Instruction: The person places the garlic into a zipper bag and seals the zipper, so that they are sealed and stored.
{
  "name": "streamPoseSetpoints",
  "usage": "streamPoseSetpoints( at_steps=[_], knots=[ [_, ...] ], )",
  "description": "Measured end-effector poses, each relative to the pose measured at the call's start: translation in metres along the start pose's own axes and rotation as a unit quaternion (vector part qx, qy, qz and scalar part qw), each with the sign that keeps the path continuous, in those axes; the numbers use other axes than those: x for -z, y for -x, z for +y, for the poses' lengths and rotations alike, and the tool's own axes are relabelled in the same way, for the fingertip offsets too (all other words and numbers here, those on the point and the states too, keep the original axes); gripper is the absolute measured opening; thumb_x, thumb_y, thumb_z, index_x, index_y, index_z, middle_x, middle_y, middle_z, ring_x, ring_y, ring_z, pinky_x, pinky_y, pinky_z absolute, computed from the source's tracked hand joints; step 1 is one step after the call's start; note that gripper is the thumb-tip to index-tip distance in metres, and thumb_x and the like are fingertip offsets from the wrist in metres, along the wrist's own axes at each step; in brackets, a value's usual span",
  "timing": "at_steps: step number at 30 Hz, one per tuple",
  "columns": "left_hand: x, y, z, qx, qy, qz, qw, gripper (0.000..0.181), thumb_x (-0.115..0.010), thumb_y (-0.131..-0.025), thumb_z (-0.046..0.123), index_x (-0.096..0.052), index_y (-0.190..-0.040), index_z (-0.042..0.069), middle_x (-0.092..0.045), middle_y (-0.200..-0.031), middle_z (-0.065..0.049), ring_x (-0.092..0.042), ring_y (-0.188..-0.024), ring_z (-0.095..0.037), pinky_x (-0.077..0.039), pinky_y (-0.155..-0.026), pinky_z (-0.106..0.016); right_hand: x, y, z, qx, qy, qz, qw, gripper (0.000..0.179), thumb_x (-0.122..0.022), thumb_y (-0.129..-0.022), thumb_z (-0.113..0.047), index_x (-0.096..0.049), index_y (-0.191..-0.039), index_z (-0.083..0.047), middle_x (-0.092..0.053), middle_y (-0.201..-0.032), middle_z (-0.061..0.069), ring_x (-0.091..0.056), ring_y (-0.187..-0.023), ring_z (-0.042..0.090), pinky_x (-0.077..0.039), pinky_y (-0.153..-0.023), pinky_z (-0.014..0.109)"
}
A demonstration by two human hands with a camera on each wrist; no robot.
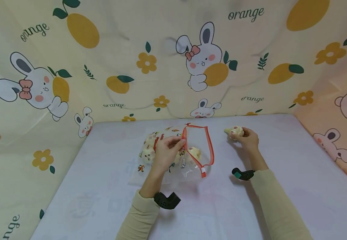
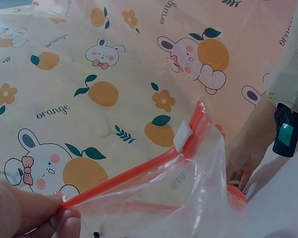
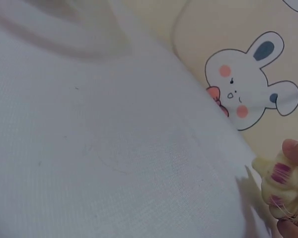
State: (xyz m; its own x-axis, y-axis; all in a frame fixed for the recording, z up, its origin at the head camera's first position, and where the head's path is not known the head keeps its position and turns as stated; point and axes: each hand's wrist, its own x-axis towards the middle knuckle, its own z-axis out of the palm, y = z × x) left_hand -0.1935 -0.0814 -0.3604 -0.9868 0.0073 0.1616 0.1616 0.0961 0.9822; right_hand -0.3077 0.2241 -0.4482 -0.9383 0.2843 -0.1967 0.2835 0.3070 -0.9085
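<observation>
A clear zip bag [image 1: 158,173] with printed figures and an orange-red zip edge [image 2: 129,179] lies on the table, its mouth spread open to the right. My left hand [image 1: 168,151] pinches that edge between thumb and fingers. The bag's white slider [image 2: 183,136] sits near one end of the zip. Inside the bag, pale lumps fill the left part, and one pale bulb [image 1: 195,152] shows near the mouth. To the right, my right hand [image 1: 250,139] grips a garlic bulb [image 3: 278,186] with purple patches and roots, its stem pointing left in the head view.
A white cloth covers the table [image 1: 296,186]. Behind it and at both sides hangs a printed curtain [image 1: 161,33] with rabbits and oranges. Each wrist wears a black camera mount [image 1: 167,200].
</observation>
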Motion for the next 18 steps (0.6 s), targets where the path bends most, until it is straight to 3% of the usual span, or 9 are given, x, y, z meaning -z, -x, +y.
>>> streamPoseSetpoints(
  at_steps=[6,10,13,18],
  knots=[
    [0.0009,0.0007,0.0,0.001,0.001,-0.003,1.0,0.018,-0.066,-0.09,0.005,-0.07,-0.102,-0.007,-0.069,-0.092,-0.029,-0.061,-0.067,-0.01,-0.058,-0.063,-0.016,0.0002,0.0035,-0.0011,0.005,0.002,-0.003,1.0,0.076,-0.07,-0.087,-0.029,-0.033,-0.148,-0.003,-0.042,-0.15,0.018,-0.043,-0.135,0.028,-0.042,-0.115,0.035],
    [0.0008,0.0012,0.0003,-0.001,-0.001,-0.004,1.0,0.018,-0.065,-0.09,0.005,-0.07,-0.102,-0.007,-0.069,-0.091,-0.029,-0.061,-0.066,-0.008,-0.058,-0.063,-0.016,0.0011,0.0052,-0.0002,0.013,0.005,0.0,0.9999,0.075,-0.071,-0.087,-0.031,-0.035,-0.147,-0.004,-0.045,-0.149,0.017,-0.046,-0.131,0.025,-0.047,-0.1,0.019],
    [0.0006,0.001,0.0004,-0.004,-0.001,-0.004,1.0,0.017,-0.066,-0.09,0.005,-0.07,-0.101,-0.007,-0.069,-0.091,-0.029,-0.061,-0.066,-0.007,-0.058,-0.063,-0.016,0.0019,0.0065,0.0005,0.017,0.004,0.002,0.9998,0.075,-0.072,-0.086,-0.032,-0.037,-0.147,-0.005,-0.046,-0.148,0.016,-0.047,-0.128,0.022,-0.043,-0.089,0.008],
    [0.0006,0.0003,0.0,-0.007,0.001,-0.003,1.0,0.017,-0.066,-0.09,0.004,-0.07,-0.101,-0.008,-0.069,-0.091,-0.029,-0.061,-0.065,-0.006,-0.058,-0.063,-0.017,0.0017,0.0103,-0.0005,0.022,0.004,0.006,0.9997,0.076,-0.072,-0.085,-0.033,-0.037,-0.147,-0.005,-0.047,-0.147,0.016,-0.048,-0.123,0.018,-0.04,-0.081,0.003]
  ],
)
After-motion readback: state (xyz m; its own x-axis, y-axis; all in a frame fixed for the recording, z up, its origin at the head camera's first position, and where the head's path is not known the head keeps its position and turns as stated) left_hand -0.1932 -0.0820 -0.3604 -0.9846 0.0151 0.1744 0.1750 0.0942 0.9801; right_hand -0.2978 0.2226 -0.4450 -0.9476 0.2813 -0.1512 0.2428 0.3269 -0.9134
